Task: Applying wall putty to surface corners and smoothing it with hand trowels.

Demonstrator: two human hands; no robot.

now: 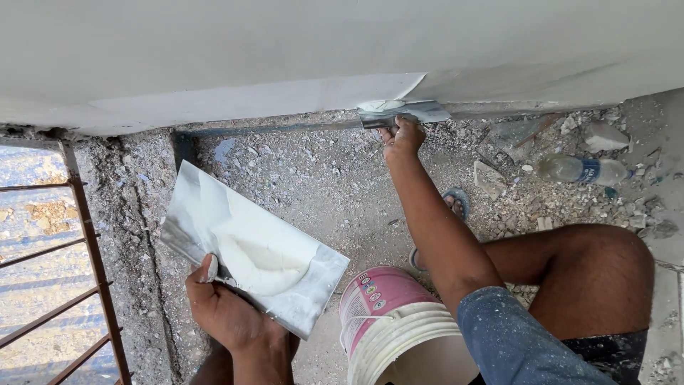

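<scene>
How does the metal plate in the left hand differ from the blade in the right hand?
The metal plate is broad and lies roughly flat, a mound of white putty on top; the blade is narrower and pressed against the foot of the wall. The left hand grips the plate from underneath; the right hand grips the blade from behind. Both are grey metal smeared with white putty.

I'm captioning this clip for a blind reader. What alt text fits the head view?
The right hand presses a putty blade against the base of a white wall, while the left hand holds a metal plate carrying white putty. A pink-and-white bucket stands on the rubble-strewn floor.
</scene>
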